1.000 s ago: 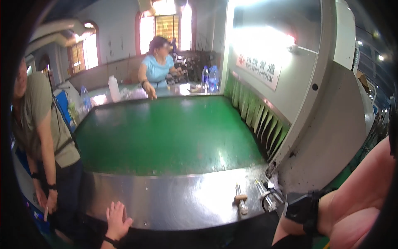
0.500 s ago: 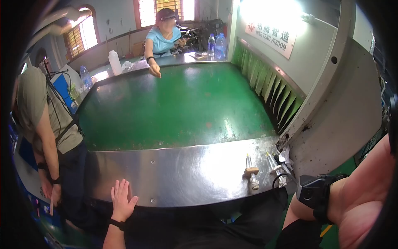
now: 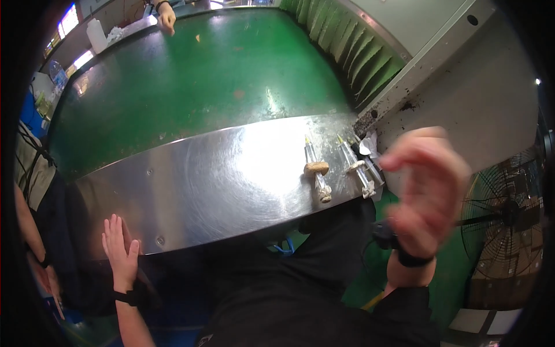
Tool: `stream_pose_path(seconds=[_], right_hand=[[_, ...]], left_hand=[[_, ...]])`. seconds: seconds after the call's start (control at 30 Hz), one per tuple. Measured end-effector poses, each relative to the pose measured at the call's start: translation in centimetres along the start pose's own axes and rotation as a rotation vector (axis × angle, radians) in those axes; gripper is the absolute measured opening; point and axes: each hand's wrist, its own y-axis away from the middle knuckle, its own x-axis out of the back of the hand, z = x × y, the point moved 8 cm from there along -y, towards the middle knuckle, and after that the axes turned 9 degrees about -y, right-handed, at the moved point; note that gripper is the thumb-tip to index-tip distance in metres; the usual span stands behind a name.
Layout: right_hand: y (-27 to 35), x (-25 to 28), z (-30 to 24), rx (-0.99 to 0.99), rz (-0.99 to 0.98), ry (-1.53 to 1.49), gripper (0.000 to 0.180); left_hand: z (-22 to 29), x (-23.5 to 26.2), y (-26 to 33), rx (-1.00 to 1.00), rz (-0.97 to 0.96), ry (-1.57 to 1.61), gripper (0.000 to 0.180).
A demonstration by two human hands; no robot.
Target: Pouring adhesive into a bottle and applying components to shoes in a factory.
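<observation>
My left hand (image 3: 120, 246) lies with fingers stretched on the near edge of the metal ledge (image 3: 196, 191), holding nothing. My right hand (image 3: 430, 185) is raised off the ledge's right end, blurred, its fingers and thumb curved apart with a gap between them. Nothing shows in it. Closest to it on the ledge are syringe-like clear tubes with yellow tips. One tube (image 3: 315, 168) has a tan ring round its middle. Another tube (image 3: 356, 166) has a pale ring. Dark and white pieces (image 3: 368, 147) lie beside them.
A green belt surface (image 3: 202, 87) stretches beyond the ledge, with a co-worker's hand (image 3: 167, 20) over its far edge. Green strip curtains (image 3: 347, 46) hang at the right of it. A black fan (image 3: 509, 208) stands at the right. Another person's arm (image 3: 32, 225) is at the left.
The view has tilted down and shifted right. My right hand has come into view near the tubes; before, only my right arm showed. My left hand still rests on the ledge edge.
</observation>
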Motion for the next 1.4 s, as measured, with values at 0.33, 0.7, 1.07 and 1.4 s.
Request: stream_pose_path(seconds=[0.33,0.7,1.07,1.4], right_hand=[[9.9,-7.7,17.2,-0.502,-0.688,0.586,0.061],[-3.1,-17.6,20.1,-0.348,-0.784,0.43,0.025],[-23.7,-30.0,31.3,-0.218,-0.362,0.536,0.061],[-10.3,-20.2,18.9,-0.224,-0.498,0.183,0.016]], left_hand=[[1.3,1.6,-0.2,-0.002,0.024,0.026,0.072],[1.6,2.7,-0.2,-0.004,0.035,0.113,0.073],[1.3,2.7,-0.4,0.002,0.033,0.17,0.07],[1.9,2.9,-0.6,-0.023,0.017,0.113,0.072]])
